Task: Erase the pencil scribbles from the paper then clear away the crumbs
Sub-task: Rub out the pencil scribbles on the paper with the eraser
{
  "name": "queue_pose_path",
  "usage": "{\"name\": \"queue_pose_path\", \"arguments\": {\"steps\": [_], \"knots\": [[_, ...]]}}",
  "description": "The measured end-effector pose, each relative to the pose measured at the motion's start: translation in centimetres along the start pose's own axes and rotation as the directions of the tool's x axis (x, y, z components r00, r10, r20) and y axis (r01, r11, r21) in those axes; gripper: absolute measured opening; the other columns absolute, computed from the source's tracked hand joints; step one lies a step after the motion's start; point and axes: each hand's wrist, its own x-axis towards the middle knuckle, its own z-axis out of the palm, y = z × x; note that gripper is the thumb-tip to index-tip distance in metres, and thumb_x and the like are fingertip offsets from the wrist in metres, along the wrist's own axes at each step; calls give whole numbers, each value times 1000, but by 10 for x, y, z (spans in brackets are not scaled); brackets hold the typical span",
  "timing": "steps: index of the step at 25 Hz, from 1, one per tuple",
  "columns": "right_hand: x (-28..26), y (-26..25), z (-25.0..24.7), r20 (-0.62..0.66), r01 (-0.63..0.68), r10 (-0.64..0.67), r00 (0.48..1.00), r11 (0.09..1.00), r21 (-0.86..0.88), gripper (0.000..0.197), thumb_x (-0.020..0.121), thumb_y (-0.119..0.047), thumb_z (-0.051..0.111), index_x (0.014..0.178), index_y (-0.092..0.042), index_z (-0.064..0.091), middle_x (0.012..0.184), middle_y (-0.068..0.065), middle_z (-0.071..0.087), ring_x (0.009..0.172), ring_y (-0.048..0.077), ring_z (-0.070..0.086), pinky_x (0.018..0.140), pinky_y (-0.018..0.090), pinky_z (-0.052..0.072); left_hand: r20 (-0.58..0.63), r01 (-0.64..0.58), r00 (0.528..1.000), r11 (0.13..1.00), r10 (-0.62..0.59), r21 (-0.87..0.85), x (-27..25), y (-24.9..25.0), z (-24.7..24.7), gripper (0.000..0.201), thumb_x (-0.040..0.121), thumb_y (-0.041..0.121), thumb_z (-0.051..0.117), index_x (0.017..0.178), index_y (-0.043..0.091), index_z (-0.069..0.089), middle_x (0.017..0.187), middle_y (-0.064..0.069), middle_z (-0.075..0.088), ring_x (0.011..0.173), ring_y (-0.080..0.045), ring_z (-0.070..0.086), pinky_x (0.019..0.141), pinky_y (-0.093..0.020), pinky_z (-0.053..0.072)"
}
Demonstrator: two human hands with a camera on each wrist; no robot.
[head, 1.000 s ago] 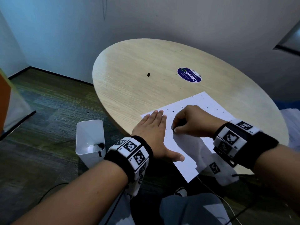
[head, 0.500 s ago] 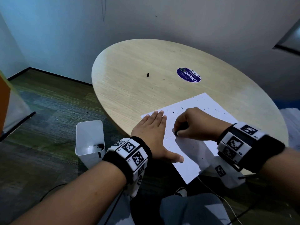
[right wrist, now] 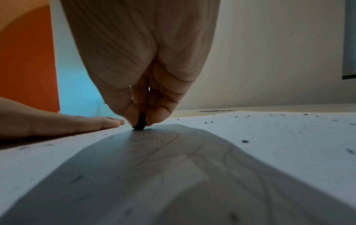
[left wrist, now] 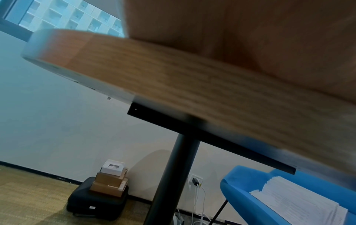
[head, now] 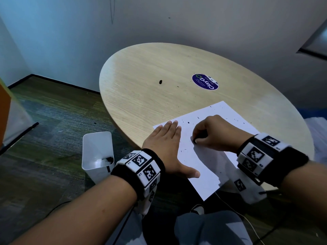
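A white paper sheet (head: pixel 200 156) lies on the round wooden table (head: pixel 141 96), its near corner hanging over the edge. Dark eraser crumbs (head: pixel 188 122) dot the sheet, and they show as specks (right wrist: pixel 245 141) in the right wrist view. My left hand (head: pixel 166 138) lies flat with straight fingers on the sheet's left edge. My right hand (head: pixel 208 133) pinches a small black eraser (right wrist: pixel 140 122) between thumb and fingertips, its tip pressed on the paper. Faint pencil lines (right wrist: pixel 192 152) run under the hand's shadow.
A white bin (head: pixel 97 152) with dark crumbs inside stands on the carpet left of the table. A round blue sticker (head: pixel 205 81) and a black lump (head: pixel 160 81) lie farther back on the table. A blue chair (left wrist: pixel 279 197) holding papers sits beyond the table's black post (left wrist: pixel 173 175).
My right hand with the eraser has shifted slightly right and back across the paper, in small rubbing strokes. The left hand has stayed flat in place.
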Motion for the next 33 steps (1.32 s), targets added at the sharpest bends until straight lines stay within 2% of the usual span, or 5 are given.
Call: {"name": "queue_pose_path", "arguments": {"steps": [3,9,14,29,33], "knots": [[13,2,3,-149,-11,16,989,999,39,15,77,-11,64,75,-22,74,75,-13,71,78,0,64,70,18,48,4,1,1000,1000,-1,5,-1,1,-1,145,56,98,45,156,11,-12,163,-1,-23,149,-13,-23,122,-37,-10],[-6,-3,-3,114,-1,-1,993,1000,14,10,75,-17,69,74,-25,75,70,-16,72,70,-5,64,66,17,53,1,-4,1000,1000,4,0,1,0,1,145,55,98,46,157,12,-12,163,0,-23,148,-13,-24,122,-37,-10],[6,3,4,-104,-3,7,995,999,38,15,76,-12,63,75,-23,74,74,-13,71,77,-1,64,71,19,50,0,-6,1000,1000,6,7,0,0,0,145,55,98,46,157,13,-12,163,1,-23,148,-12,-23,121,-35,-13],[-14,-9,13,16,69,-72,997,988,141,13,75,-14,65,78,-24,74,77,-12,73,77,-2,65,73,19,53,-46,9,999,1000,-8,8,10,-6,1,123,72,87,44,158,13,-6,165,1,-14,151,-12,-13,123,-36,-5],[8,7,2,-151,-22,25,988,1000,18,15,77,-10,62,77,-19,74,79,-9,72,83,8,65,76,25,51,-44,6,999,1000,-5,18,10,-6,1,125,72,89,41,158,13,-7,165,1,-14,151,-12,-14,123,-36,-6]]}}
